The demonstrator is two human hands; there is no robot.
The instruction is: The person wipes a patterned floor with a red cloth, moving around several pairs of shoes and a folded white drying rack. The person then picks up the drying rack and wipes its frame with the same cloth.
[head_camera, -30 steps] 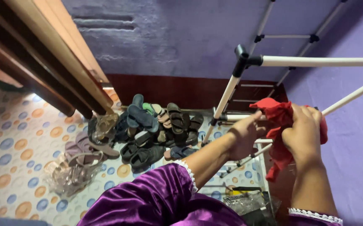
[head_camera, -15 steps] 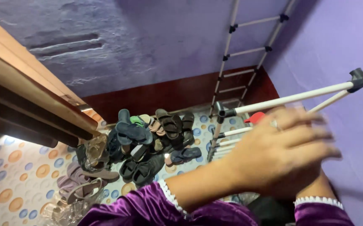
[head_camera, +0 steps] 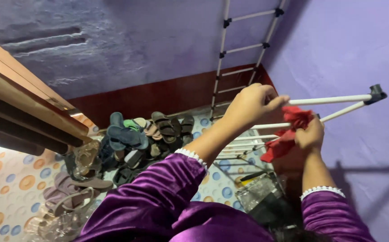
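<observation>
A small red cloth (head_camera: 284, 136) hangs below a white rail of a metal drying rack (head_camera: 333, 99) on the right. My right hand (head_camera: 310, 133) grips the cloth from underneath, fingers closed on its upper part. My left hand (head_camera: 252, 103) is raised next to the top rail, fingers curled, pinching the cloth's upper edge by the rail. Both arms wear purple velvet sleeves with white lace cuffs.
A pile of sandals and slippers (head_camera: 140, 136) lies on the dotted floor mat (head_camera: 6, 179) against the dark red skirting. A wooden door frame (head_camera: 19, 107) runs along the left. A clear plastic package (head_camera: 259, 195) sits under the rack. Purple walls close the corner.
The view swung left and down. My left hand lifted off the cloth's front and rose to the top rail; the red cloth, hidden half a second ago, shows again in my right hand.
</observation>
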